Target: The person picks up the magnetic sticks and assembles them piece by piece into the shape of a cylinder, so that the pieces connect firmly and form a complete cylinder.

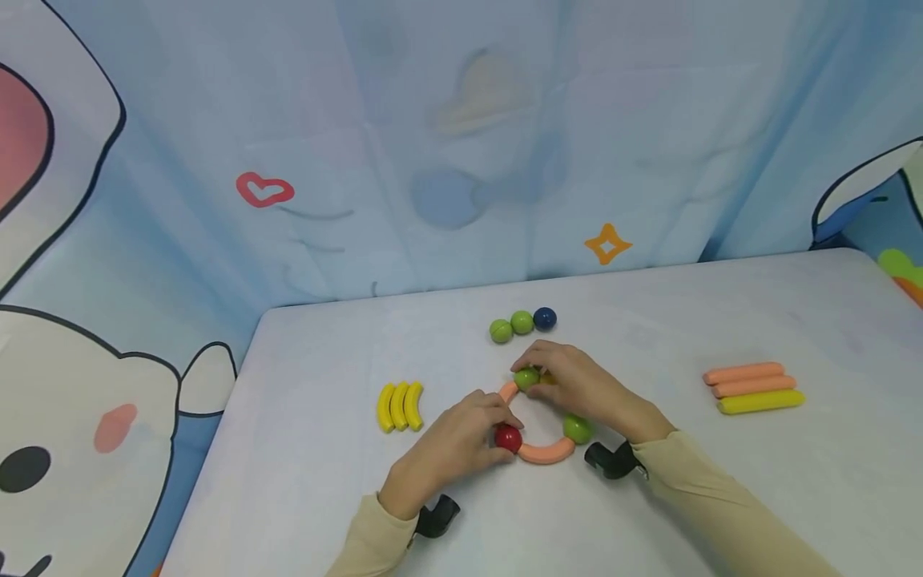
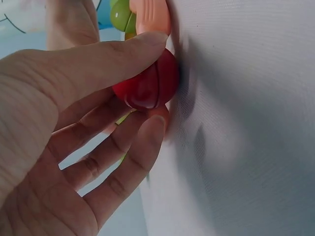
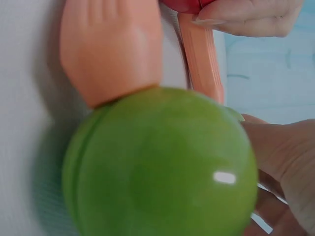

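Observation:
A part ring of toy pieces lies on the white table point(image 1: 685, 497). My left hand point(image 1: 505, 429) pinches a red ball point(image 1: 508, 439) between thumb and fingers at the ring's near left; the left wrist view shows the same hand point(image 2: 157, 83) on the red ball point(image 2: 147, 86). An orange curved piece point(image 1: 546, 453) runs from it to a green ball point(image 1: 578, 428). My right hand point(image 1: 534, 375) curls over another green ball point(image 1: 525, 378) at the ring's far side, with something yellow beside it. In the right wrist view a green ball point(image 3: 162, 167) touches an orange curved piece point(image 3: 110, 49).
Three yellow curved pieces point(image 1: 400, 406) lie to the left. Two green balls point(image 1: 510, 326) and a dark blue ball point(image 1: 544, 319) sit behind the ring. Two orange sticks point(image 1: 746, 379) and a yellow stick point(image 1: 760, 401) lie at the right. A blue cartoon cloth point(image 1: 461, 144) hangs behind.

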### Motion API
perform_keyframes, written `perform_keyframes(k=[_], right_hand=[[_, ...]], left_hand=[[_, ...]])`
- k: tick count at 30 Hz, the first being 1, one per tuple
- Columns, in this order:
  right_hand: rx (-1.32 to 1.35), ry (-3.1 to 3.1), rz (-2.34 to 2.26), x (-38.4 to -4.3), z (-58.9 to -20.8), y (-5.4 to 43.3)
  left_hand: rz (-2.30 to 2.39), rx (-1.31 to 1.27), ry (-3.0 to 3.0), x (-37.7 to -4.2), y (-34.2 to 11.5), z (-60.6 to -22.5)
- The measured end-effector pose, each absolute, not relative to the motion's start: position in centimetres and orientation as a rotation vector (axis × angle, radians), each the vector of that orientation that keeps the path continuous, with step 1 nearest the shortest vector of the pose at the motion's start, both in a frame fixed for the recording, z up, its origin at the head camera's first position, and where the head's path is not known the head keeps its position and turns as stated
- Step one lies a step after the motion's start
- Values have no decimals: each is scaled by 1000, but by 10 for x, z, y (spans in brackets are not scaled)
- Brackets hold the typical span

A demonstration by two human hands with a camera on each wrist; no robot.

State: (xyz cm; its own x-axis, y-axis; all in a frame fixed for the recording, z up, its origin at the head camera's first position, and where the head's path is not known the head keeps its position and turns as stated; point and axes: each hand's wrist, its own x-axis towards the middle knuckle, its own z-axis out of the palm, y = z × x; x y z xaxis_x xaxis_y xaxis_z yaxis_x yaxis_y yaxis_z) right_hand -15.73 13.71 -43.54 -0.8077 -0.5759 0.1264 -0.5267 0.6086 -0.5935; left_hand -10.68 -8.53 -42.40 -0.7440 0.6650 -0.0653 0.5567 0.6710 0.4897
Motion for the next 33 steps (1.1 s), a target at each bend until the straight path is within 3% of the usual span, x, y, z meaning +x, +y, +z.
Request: perform_keyframes(k=[22, 33], right_hand=[[-764, 2800, -1091, -146, -432, 155], [-994, 2674, -898, -122, -421, 185]], left_hand=[[688, 931, 2745, -109, -87, -430], [680, 924, 2773, -108, -87, -432]])
